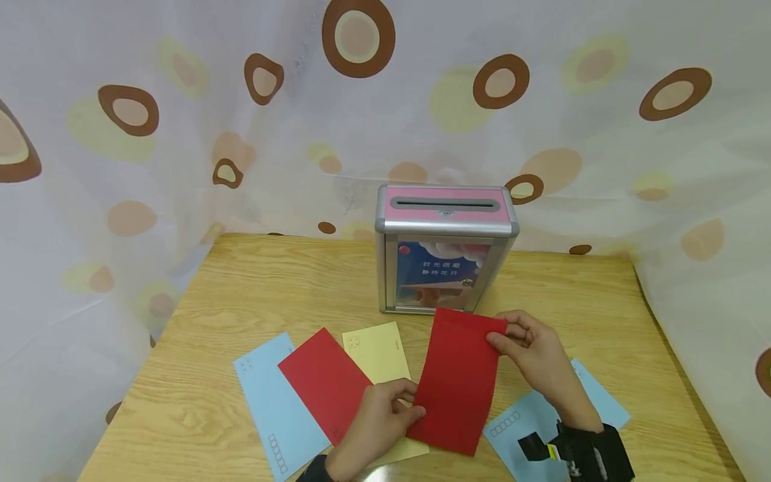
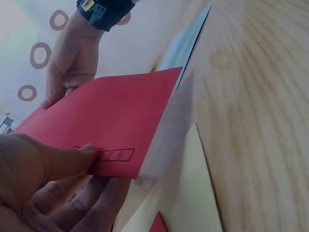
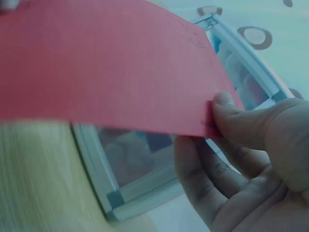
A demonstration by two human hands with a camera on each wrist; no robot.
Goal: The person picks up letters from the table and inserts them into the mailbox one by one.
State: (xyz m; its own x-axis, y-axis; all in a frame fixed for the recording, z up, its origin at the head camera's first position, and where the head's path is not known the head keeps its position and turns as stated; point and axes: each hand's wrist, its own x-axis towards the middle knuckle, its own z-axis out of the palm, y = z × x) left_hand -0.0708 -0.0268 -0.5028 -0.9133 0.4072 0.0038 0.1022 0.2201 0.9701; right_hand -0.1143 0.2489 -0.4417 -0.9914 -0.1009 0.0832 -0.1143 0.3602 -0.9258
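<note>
Both hands hold one red envelope [image 1: 458, 381] above the table, in front of a mailbox. My left hand [image 1: 379, 418] pinches its lower left edge; in the left wrist view the thumb lies over a row of printed squares on the red envelope [image 2: 120, 111]. My right hand [image 1: 539, 358] pinches the upper right corner, thumb on the near face and fingers behind, as the right wrist view also shows. The mailbox [image 1: 446, 207] has a pink top with a narrow slot, a silver frame and a blue picture on its front.
Left of the hands lie a blue envelope [image 1: 271, 402], a second red envelope [image 1: 325, 381] and a yellow envelope [image 1: 379, 348], overlapping. More blue paper [image 1: 521, 428] lies under the right wrist. A patterned curtain [image 1: 409, 120] hangs behind the wooden table [image 1: 289, 281].
</note>
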